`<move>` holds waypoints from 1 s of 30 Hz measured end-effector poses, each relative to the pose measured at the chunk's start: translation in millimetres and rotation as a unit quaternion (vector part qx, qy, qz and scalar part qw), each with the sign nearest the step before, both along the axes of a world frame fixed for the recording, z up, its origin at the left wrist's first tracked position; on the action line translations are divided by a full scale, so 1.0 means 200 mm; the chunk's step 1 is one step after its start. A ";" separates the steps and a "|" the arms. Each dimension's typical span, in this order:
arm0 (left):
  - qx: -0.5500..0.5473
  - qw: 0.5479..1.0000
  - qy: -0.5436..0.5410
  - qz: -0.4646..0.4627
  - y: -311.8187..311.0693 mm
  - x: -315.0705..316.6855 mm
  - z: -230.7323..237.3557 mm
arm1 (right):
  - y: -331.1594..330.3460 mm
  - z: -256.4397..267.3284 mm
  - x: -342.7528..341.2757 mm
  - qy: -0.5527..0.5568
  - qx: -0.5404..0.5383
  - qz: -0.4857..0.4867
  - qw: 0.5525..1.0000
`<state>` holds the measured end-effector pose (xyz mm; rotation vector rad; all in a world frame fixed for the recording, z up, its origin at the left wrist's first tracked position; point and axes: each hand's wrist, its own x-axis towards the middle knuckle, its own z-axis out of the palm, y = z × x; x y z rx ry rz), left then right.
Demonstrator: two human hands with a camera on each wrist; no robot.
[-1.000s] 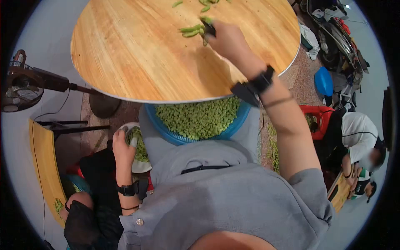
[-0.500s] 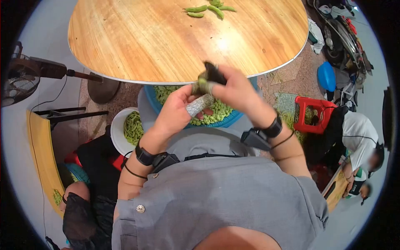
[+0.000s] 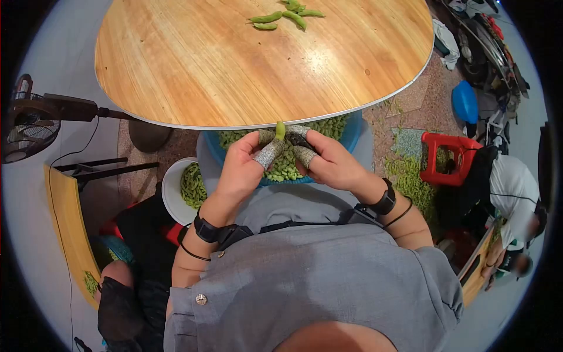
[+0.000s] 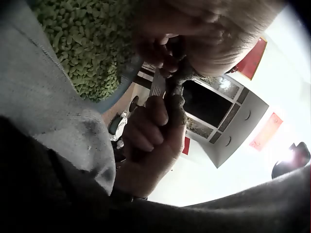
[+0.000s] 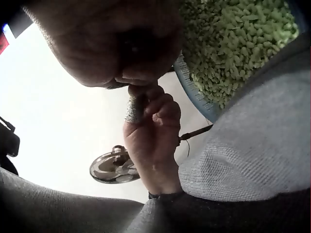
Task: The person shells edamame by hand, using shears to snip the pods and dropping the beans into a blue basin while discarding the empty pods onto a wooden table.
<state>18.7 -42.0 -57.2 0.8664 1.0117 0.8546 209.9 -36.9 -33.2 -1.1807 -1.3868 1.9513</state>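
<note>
In the head view a green pod [image 3: 280,130] stands upright between the two hands, at the near edge of the wooden table [image 3: 234,76]. The left hand [image 3: 241,164] pinches it with wrapped fingertips. Close on the other side is the right hand [image 3: 331,161], thumb and fingers bent, with a dark thing at its fingertips; whether it grips the pod too is hard to tell. Below them a blue basin [image 3: 353,132] holds many shelled green beans [image 3: 284,167]. The left wrist view shows the fingertips meeting in shadow beside the beans [image 4: 87,48].
Several pods [image 3: 293,19] lie at the table's far side. A white bucket [image 3: 170,193] of pods stands at the left, near a fan [image 3: 29,126]. At the right are a red stool [image 3: 431,158], a blue bowl [image 3: 465,101], pods on the floor and people seated.
The right hand has come back from the pods on the table to the left hand, which has left the bucket. Since half a second ago, the hands have moved slightly apart and the upright pod shows.
</note>
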 end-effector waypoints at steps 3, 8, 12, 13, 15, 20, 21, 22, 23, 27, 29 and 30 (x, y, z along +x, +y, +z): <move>0.014 0.999 0.033 -0.002 0.00 0.01 0.01 | 0.01 -0.01 0.02 0.007 -0.027 0.006 1.000; -0.046 0.998 -0.009 -0.037 0.01 -0.03 -0.06 | -0.01 0.00 0.01 0.015 -0.034 -0.006 0.999; 0.023 0.999 0.025 0.001 -0.02 0.03 -0.01 | -0.01 -0.07 0.02 -0.011 -0.004 0.003 1.000; 0.162 0.969 0.184 -0.020 -0.03 0.02 0.00 | -0.01 -0.07 0.01 -0.012 -0.003 0.003 1.000; 0.294 0.895 0.335 -0.040 -0.04 0.01 -0.01 | -0.02 -0.04 0.00 0.009 -0.060 -0.015 0.998; 0.150 0.982 0.111 -0.042 -0.04 0.00 0.02 | -0.01 0.03 0.02 0.138 -0.212 -0.010 0.967; 0.149 0.982 0.111 -0.041 -0.03 -0.03 0.01 | -0.01 0.05 0.03 0.192 -0.285 0.001 0.939; 0.009 0.995 -0.067 -0.075 -0.01 -0.08 0.00 | -0.01 0.04 0.04 0.192 -0.287 0.002 0.939; -0.131 0.956 -0.241 -0.105 0.00 -0.11 -0.01 | -0.01 0.03 0.05 0.229 -0.323 0.007 0.918; 0.080 0.994 0.036 -0.062 -0.01 -0.04 -0.03 | 0.00 0.05 0.03 0.183 -0.310 -0.008 0.933; 0.265 0.930 0.245 -0.071 0.00 -0.05 -0.02 | -0.01 0.06 -0.01 0.141 -0.270 0.005 0.952; 0.426 0.789 0.436 -0.074 0.00 -0.06 -0.01 | -0.01 0.06 -0.03 0.101 -0.229 0.018 0.968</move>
